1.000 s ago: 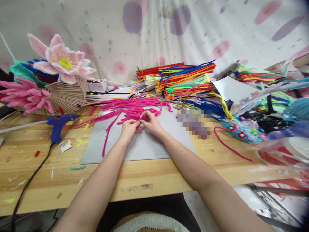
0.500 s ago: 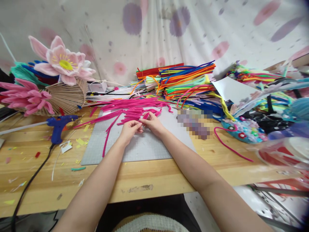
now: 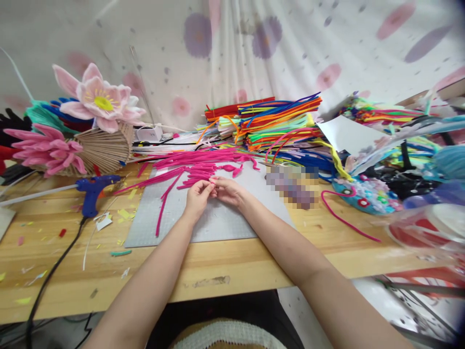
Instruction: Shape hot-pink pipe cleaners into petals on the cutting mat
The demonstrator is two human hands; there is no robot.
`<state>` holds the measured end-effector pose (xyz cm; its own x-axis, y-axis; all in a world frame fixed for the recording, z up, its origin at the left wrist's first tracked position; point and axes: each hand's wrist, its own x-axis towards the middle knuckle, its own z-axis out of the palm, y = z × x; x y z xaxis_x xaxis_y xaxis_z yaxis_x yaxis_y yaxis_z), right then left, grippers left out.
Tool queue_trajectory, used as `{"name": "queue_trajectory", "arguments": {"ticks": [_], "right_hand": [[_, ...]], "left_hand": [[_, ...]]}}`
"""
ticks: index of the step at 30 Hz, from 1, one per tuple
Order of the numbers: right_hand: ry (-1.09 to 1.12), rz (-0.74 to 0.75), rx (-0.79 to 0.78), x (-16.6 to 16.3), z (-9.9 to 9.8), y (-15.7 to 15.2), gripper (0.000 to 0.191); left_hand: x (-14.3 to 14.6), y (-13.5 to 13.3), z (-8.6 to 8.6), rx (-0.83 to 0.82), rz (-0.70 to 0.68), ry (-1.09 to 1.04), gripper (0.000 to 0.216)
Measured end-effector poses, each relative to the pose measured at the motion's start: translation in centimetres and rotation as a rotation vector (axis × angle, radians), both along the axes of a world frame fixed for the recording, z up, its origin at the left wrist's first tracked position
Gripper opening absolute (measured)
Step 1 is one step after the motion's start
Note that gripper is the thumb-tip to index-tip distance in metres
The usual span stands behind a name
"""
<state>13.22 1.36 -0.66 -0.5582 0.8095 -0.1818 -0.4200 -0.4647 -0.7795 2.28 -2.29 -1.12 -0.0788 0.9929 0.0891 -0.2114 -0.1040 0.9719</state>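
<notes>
My left hand and my right hand meet above the grey cutting mat. Both are closed, thumbs and forefingers pinched together at the tips. What lies between the fingertips is too small and covered to make out. Just beyond the fingers is a bundle of short magenta pipe cleaners, with longer magenta pipe cleaners behind it. A few twisted, leaf-shaped magenta pieces rest on the mat past my right hand. One bent magenta pipe cleaner hangs down the mat's left side.
A blue glue gun lies at left among scraps, its cord running forward. Behind it stand pink pipe-cleaner flowers and a slatted fan. Stacked coloured pipe cleaners sit at the back. At right are a bead-covered blue piece and a cup.
My right hand has drawn back slightly toward me, uncovering a leaf-shaped magenta piece on the mat. Both hands' fingertips are now closer together. The view has shifted slightly.
</notes>
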Motion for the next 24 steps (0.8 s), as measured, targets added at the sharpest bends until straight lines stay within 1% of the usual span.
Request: {"name": "queue_trajectory", "arguments": {"ticks": [2,5,7,10,13,15,17,20,24], "right_hand": [[-0.046,-0.096,0.07,0.4,0.2,0.3,0.034],[-0.141,-0.293,0.216,1.1,0.4,0.9,0.036],[-0.215,-0.348,0.32,1.6,0.5,1.1,0.036],[-0.311,-0.326,0.423,1.9,0.7,1.1,0.036],[-0.373,-0.237,0.494,1.7,0.8,0.8,0.032],[-0.39,-0.198,0.523,1.4,0.7,0.6,0.028],[-0.398,-0.201,0.525,1.2,0.5,0.6,0.026],[-0.443,-0.213,0.537,1.1,0.3,0.7,0.023],[-0.51,-0.213,0.632,1.1,0.3,0.8,0.017]], "left_hand": [[-0.1,0.4,-0.1,0.003,-0.036,0.019,0.023],[-0.1,0.6,-0.1,-0.029,-0.067,0.026,0.023],[-0.1,0.5,0.1,-0.029,-0.047,0.061,0.022],[-0.2,0.4,0.4,-0.033,-0.003,0.133,0.018],[-0.5,0.5,0.4,-0.079,0.045,0.18,0.017],[-0.7,0.6,0.3,-0.104,0.094,0.206,0.016],[-0.8,0.6,0.2,-0.124,0.119,0.199,0.02],[-1.0,0.6,0.1,-0.154,0.097,0.158,0.028],[-1.0,0.6,0.2,-0.207,0.068,0.104,0.039]]}}
